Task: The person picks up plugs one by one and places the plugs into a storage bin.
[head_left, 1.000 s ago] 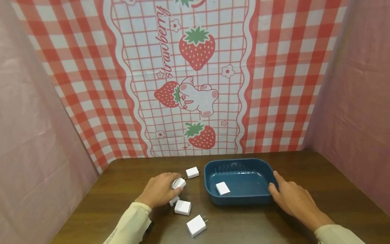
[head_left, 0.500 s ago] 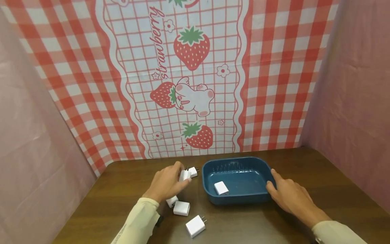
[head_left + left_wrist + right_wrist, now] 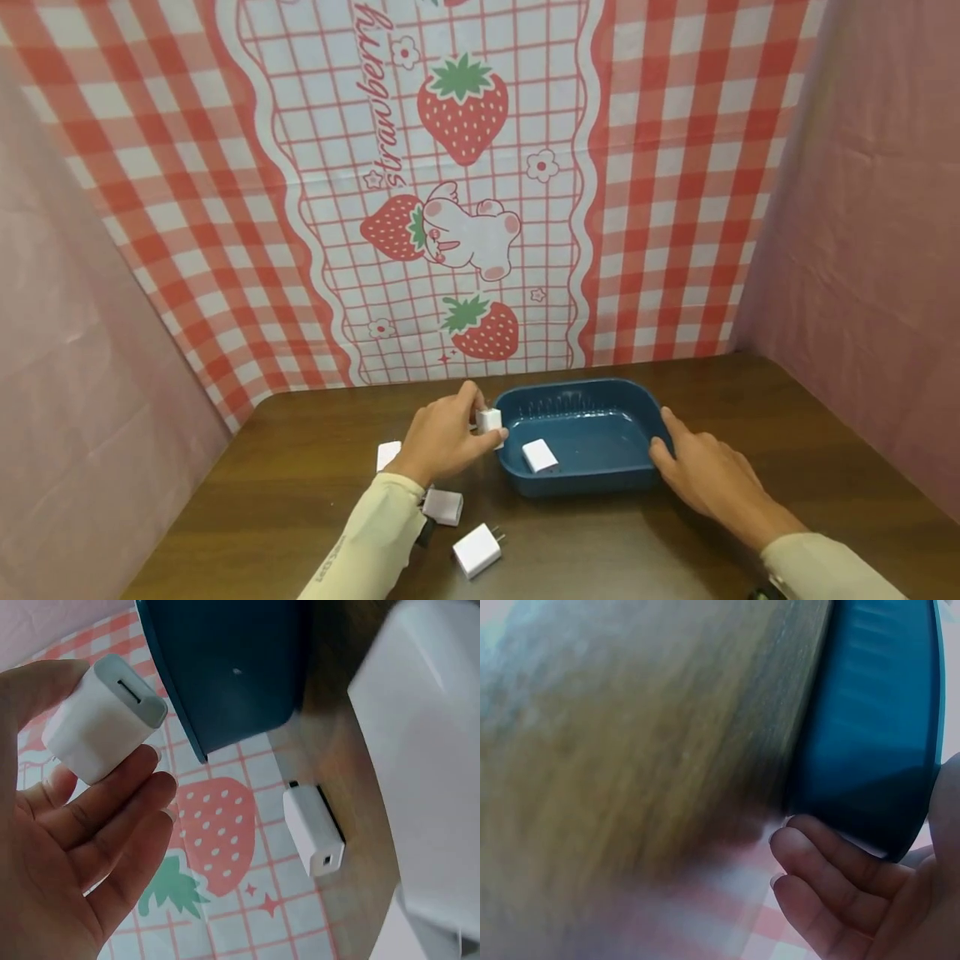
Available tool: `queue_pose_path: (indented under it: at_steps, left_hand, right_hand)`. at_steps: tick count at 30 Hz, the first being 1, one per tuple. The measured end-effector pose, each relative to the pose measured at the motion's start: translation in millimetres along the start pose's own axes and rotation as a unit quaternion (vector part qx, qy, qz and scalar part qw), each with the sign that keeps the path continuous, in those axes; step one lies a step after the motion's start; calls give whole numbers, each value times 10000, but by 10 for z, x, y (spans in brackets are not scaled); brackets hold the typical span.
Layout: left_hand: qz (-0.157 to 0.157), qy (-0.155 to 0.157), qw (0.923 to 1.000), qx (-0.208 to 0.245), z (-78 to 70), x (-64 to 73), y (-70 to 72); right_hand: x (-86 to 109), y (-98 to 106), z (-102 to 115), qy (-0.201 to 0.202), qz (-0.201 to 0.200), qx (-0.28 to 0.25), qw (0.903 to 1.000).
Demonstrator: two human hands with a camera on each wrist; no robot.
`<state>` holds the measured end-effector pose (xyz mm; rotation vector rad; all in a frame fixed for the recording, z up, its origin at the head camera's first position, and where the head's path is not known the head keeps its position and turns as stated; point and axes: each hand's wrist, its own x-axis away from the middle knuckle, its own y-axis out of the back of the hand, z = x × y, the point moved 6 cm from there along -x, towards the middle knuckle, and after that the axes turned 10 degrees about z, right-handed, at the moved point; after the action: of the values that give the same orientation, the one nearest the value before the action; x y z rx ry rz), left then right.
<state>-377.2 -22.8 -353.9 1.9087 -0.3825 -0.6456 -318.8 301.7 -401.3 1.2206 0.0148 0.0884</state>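
Observation:
My left hand (image 3: 446, 429) pinches a white plug-in charger (image 3: 491, 419) between thumb and fingers, right at the left rim of a blue rectangular tray (image 3: 585, 482). In the left wrist view the held charger (image 3: 101, 724) shows its port end, and the tray's outer wall (image 3: 232, 671) stands close by. Another white charger (image 3: 539, 456) lies inside the tray, near its left side. On the far side, my right hand (image 3: 708, 475) grips the tray's right wall, fingers outside and thumb at the rim; the right wrist view shows those fingers (image 3: 840, 881) against the wall.
On the brown wooden table (image 3: 600, 550), more white chargers lie left of and before the tray: one (image 3: 388, 455) partly behind the left hand, one (image 3: 444, 507) by the wrist, one (image 3: 477, 550) nearest the front. A strawberry-print cloth (image 3: 465, 208) hangs behind.
My left hand has carried the charger rightward from among the loose ones to the tray's left rim. The right hand keeps its grip on the tray. The head view has shifted slightly.

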Motion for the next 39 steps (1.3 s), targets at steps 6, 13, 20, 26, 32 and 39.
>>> queue_pose_path:
  at_steps: [6,13,20,26,32,39]
  left_hand:
    - [-7,-46,10000,60,-67,-28,-48]
    - [76,-236,9997,-33,-179,-68,-97]
    - [-4,-656,9973,-327,-352,-155,-215]
    - [186,-875,9941,-613,-511,-229,-334]
    - [525,-928,9902,-905,-565,-266,-459]
    - [699,-1020,9876,-971,-584,-262,-509]
  right_hand:
    - [-9,40,7,49,-62,52,10000]
    - [-10,29,36,74,-117,14,9999]
    - [2,34,34,70,-112,40,9999]
    - [-4,38,18,75,-116,50,9999]
    - [-3,28,5,23,-105,9,9999]
    - [22,-8,-18,-49,46,-57,10000]
